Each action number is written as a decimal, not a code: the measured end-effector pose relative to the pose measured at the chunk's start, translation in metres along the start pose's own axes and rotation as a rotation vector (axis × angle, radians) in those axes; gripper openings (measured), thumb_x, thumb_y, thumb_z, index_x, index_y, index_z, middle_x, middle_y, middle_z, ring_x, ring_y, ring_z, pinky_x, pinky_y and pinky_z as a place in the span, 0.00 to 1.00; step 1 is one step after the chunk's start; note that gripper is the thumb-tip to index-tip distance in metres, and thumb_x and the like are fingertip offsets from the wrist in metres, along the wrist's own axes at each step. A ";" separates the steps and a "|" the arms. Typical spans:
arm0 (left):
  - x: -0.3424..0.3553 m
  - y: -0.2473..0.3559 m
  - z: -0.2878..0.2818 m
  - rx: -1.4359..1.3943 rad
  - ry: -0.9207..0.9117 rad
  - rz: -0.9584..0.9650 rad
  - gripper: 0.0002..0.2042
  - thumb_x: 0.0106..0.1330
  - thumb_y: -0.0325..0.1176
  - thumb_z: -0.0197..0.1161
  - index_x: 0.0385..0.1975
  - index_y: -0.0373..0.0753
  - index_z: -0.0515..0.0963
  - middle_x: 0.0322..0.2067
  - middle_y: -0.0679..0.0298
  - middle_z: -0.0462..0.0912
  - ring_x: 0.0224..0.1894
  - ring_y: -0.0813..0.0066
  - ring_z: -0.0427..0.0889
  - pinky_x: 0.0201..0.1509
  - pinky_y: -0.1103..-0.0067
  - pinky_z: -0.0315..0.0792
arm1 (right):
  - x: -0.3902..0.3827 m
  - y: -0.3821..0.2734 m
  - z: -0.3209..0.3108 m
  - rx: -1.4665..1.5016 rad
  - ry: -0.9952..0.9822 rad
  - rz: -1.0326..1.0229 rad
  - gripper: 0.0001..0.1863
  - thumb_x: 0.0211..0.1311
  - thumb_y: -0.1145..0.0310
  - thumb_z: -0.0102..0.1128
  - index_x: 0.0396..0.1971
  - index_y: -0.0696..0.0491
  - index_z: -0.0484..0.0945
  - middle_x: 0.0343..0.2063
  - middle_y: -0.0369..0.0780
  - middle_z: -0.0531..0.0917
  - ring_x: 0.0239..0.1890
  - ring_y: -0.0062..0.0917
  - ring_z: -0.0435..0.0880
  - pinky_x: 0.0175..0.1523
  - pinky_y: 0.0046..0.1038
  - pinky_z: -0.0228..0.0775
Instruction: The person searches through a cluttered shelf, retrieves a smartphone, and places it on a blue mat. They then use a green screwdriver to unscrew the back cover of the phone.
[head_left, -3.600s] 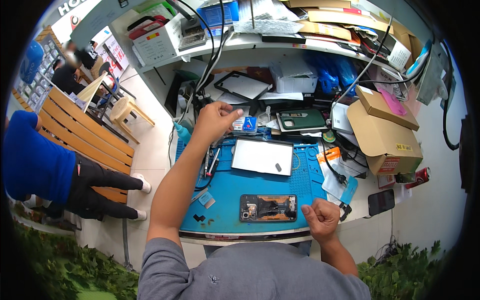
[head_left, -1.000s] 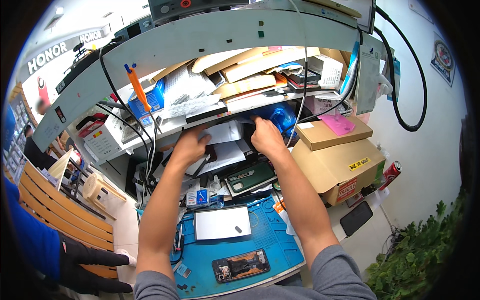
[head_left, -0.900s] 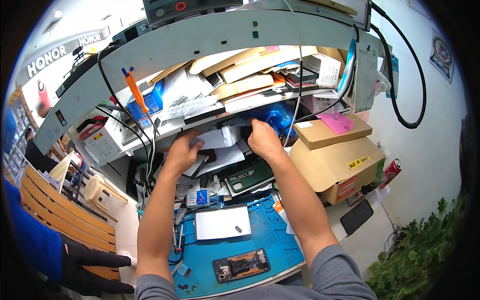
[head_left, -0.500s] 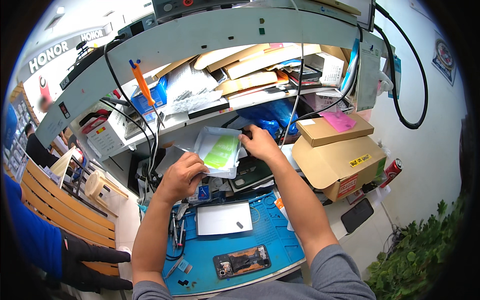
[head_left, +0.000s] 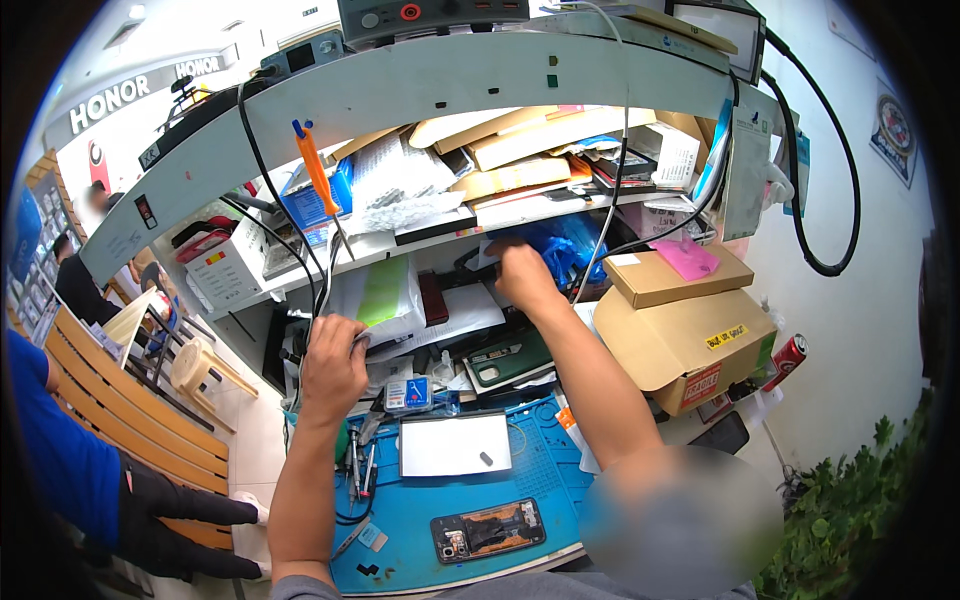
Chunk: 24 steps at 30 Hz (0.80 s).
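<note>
My left hand [head_left: 333,365] is closed at the lower left edge of a flat white and green packet [head_left: 380,300] in the low compartment under the shelf. Deeper in that compartment, my right hand [head_left: 525,275] has its fingers curled beside a crumpled blue plastic bag [head_left: 565,245]. A small whitish piece shows at those fingertips, too unclear to name. Between my arms, a phone with its back off [head_left: 488,530] lies on a blue work mat [head_left: 400,560]. Above it rests a white sheet in a dark frame [head_left: 455,445] with a small dark piece on it.
A dark green phone back [head_left: 508,360] and a small blue-white box [head_left: 408,394] lie behind the mat. Screwdrivers [head_left: 360,465] stand at its left. Cardboard boxes [head_left: 680,340] are stacked at the right, near a red can [head_left: 787,360]. Cables [head_left: 275,170] hang before the shelf.
The packet has moved left and back into the compartment, with my left hand following it. My right hand has come off the packet and reaches farther in by the blue bag.
</note>
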<state>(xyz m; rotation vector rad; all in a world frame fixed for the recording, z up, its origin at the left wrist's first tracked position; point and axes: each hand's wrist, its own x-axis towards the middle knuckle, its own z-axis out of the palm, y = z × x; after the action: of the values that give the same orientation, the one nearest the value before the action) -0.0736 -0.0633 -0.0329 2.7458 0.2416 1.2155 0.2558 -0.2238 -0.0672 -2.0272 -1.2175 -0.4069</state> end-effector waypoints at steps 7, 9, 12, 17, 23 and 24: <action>0.005 0.007 0.002 -0.006 -0.050 0.030 0.10 0.64 0.18 0.72 0.43 0.34 0.83 0.44 0.54 0.84 0.51 0.48 0.81 0.56 0.59 0.78 | 0.030 0.052 0.051 -0.571 0.008 -0.458 0.11 0.66 0.66 0.66 0.39 0.47 0.96 0.59 0.41 0.90 0.71 0.44 0.80 0.78 0.47 0.67; -0.001 -0.003 -0.004 0.019 -0.069 0.010 0.10 0.64 0.18 0.72 0.43 0.34 0.83 0.44 0.54 0.84 0.51 0.48 0.81 0.56 0.59 0.78 | 0.040 0.042 0.055 -0.750 -0.027 -0.435 0.10 0.66 0.65 0.67 0.37 0.48 0.96 0.59 0.42 0.90 0.71 0.44 0.81 0.78 0.46 0.68; -0.004 -0.005 -0.009 0.034 -0.092 -0.004 0.09 0.64 0.19 0.72 0.43 0.34 0.83 0.44 0.54 0.84 0.51 0.48 0.82 0.56 0.59 0.78 | 0.047 0.027 0.060 -0.868 -0.238 -0.470 0.12 0.67 0.62 0.65 0.39 0.46 0.96 0.60 0.40 0.89 0.71 0.38 0.81 0.77 0.48 0.69; -0.004 -0.002 -0.001 0.060 -0.093 -0.005 0.09 0.65 0.21 0.73 0.43 0.35 0.84 0.44 0.55 0.84 0.51 0.49 0.82 0.57 0.60 0.79 | 0.046 0.033 0.051 -0.665 -0.094 -0.455 0.10 0.65 0.65 0.66 0.39 0.48 0.95 0.49 0.41 0.90 0.59 0.42 0.88 0.68 0.47 0.78; -0.009 -0.018 0.026 0.089 -0.098 -0.052 0.16 0.65 0.23 0.74 0.52 0.36 0.85 0.48 0.55 0.86 0.58 0.48 0.83 0.64 0.62 0.80 | -0.007 -0.024 0.014 -0.186 0.254 -0.326 0.07 0.62 0.75 0.69 0.38 0.55 0.92 0.40 0.44 0.89 0.47 0.43 0.89 0.54 0.40 0.85; -0.009 -0.010 0.027 0.091 -0.097 -0.069 0.18 0.65 0.23 0.74 0.55 0.36 0.85 0.49 0.54 0.86 0.60 0.48 0.83 0.66 0.63 0.80 | -0.017 -0.037 0.003 -0.109 0.295 -0.296 0.07 0.62 0.77 0.69 0.39 0.56 0.91 0.40 0.44 0.89 0.47 0.42 0.89 0.53 0.39 0.85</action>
<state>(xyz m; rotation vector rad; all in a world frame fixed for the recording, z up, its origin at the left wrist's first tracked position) -0.0608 -0.0564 -0.0593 2.8379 0.3871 1.0773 0.2155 -0.2211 -0.0637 -1.7962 -1.3317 -0.8986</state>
